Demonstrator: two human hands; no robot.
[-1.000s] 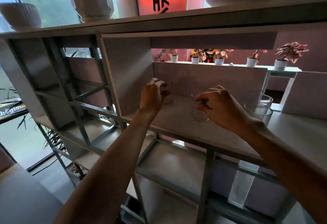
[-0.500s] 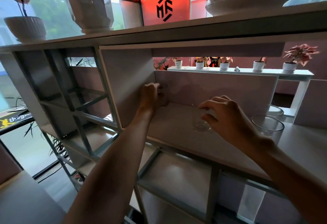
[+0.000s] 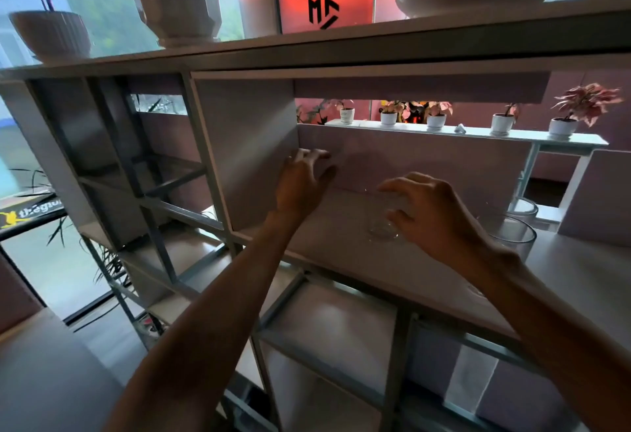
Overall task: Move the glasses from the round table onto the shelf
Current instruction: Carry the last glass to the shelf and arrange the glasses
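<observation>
Glasses (image 3: 382, 226) stand on the shelf (image 3: 341, 244) (both hands spread, grasping nothing).

Clear glossy glass (image 3: 382, 226), matt shelf (image 3: 341, 254)

Both forearms are bare to the edge of the view, with no sleeves showing. The left hand (image 3: 302, 182) and right hand (image 3: 432, 218) wear no gloves, rings or watch.
</observation>
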